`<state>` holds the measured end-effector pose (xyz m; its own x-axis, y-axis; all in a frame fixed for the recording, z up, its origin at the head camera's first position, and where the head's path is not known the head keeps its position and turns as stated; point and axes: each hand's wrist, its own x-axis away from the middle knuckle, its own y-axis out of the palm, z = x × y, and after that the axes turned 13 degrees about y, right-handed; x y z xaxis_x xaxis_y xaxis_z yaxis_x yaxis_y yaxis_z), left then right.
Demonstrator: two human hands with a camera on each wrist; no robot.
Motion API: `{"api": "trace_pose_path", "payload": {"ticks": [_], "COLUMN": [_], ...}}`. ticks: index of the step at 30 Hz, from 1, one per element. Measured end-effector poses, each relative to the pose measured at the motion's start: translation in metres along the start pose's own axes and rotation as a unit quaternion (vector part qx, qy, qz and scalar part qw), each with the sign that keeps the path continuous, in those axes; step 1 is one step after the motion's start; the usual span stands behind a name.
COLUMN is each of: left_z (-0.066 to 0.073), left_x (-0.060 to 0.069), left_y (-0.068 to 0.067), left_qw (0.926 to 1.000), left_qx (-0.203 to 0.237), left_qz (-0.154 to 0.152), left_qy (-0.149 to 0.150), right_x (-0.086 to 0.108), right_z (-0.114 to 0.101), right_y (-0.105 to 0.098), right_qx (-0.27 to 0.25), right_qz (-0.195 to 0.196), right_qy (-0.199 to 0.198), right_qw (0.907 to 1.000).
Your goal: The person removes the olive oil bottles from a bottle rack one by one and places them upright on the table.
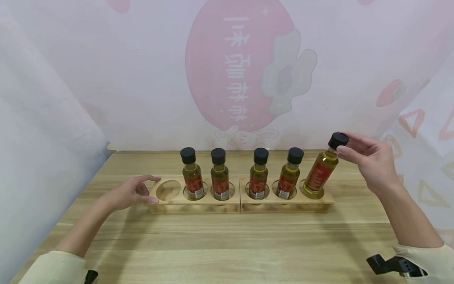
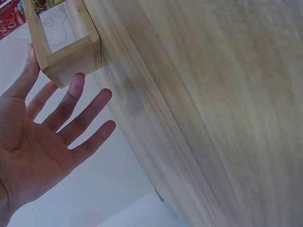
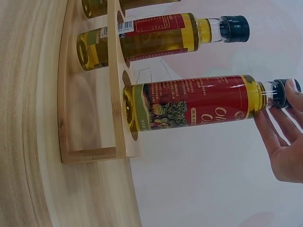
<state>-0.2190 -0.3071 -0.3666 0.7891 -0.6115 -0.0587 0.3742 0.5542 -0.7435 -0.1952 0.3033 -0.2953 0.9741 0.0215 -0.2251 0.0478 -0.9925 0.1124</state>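
Note:
Two wooden racks (image 1: pixel 213 208) stand end to end on the table. My right hand (image 1: pixel 377 161) grips the black cap and neck of a tilted oil bottle (image 1: pixel 320 172) at the right rack's end hole. In the right wrist view, that bottle's (image 3: pixel 189 104) base is at the hole's rim, above the lower board, with my right hand (image 3: pixel 286 137) round its cap. My left hand (image 1: pixel 124 193) holds the left rack's end beside a hole without a bottle; the left wrist view shows thumb and fingertips of the left hand (image 2: pixel 52 127) touching the rack's end (image 2: pixel 75 61).
Several other bottles stand in the racks, two in the left one (image 1: pixel 194 183) and two in the right one (image 1: pixel 257 183). A printed white cloth (image 1: pixel 149 79) hangs behind the wooden table (image 1: pixel 227 244) and at its sides.

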Motion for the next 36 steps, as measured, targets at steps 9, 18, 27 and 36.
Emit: {"api": "trace_pose_path", "payload": {"ticks": [9,18,27,36], "left_z": [0.001,0.001,0.0,-0.003], "left_x": [0.0,0.0,0.001,0.001], "left_y": [-0.001,-0.001,0.0,0.001], "left_qw": [1.0,1.0,1.0,0.9999], "left_qx": [0.007,0.007,0.0,0.009], "left_qz": [0.002,0.001,-0.001,0.001], "left_qy": [0.004,0.006,0.008,0.012], "right_x": [-0.005,-0.009,-0.013,-0.021], "right_z": [-0.004,-0.006,-0.008,-0.005], "right_y": [0.003,0.005,0.007,0.006], "right_qx": [-0.021,-0.029,-0.056,-0.055], "right_qz": [0.002,0.028,0.054,0.096], "right_qy": [-0.012,-0.027,-0.023,-0.014], "right_qw": [0.9997,0.9988,0.9967,0.9937]}}
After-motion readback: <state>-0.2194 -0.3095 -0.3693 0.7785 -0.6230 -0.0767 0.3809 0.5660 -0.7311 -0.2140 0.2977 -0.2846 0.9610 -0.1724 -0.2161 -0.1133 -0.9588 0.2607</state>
